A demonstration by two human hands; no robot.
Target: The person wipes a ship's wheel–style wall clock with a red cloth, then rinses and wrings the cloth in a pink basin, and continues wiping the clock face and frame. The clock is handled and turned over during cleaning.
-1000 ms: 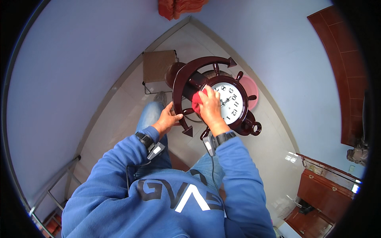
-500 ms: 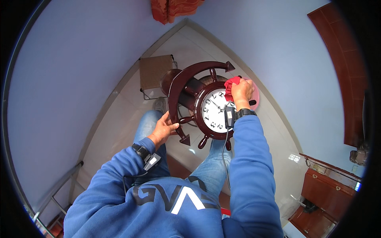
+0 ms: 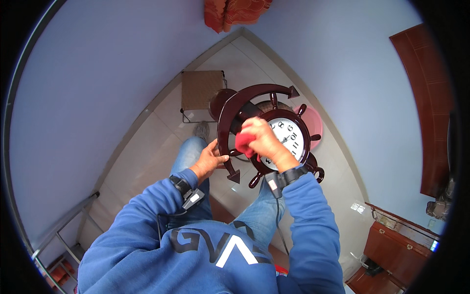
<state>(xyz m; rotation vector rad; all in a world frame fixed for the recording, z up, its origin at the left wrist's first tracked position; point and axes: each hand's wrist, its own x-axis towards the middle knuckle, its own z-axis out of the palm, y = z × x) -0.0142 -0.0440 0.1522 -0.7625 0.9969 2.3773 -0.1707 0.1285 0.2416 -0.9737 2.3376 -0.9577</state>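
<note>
A dark reddish-brown wall clock shaped like an anchor with a ship's wheel (image 3: 306, 128) lies tilted above my knees, its white dial (image 3: 292, 138) facing up. My left hand (image 3: 209, 160) grips the lower end of the curved anchor arm (image 3: 223, 128), thumb on top, near the arrow-shaped tip. Bunched in my right hand (image 3: 264, 141) is a red cloth (image 3: 244, 142), at the left side of the wheel rim. That hand hides part of the dial and rim, and its fingers are somewhat blurred.
A pink basin (image 3: 317, 128) stands on the floor behind the clock's right side. Beyond my foot is a tan-topped folding stool (image 3: 201, 93). Walls meet at the far corner. A metal frame (image 3: 81, 220) is at left, an open reddish-brown cabinet (image 3: 391, 250) at lower right.
My right hand has moved the red cloth from the dial's upper right to the left side of the wheel rim. My left hand keeps its hold on the anchor arm.
</note>
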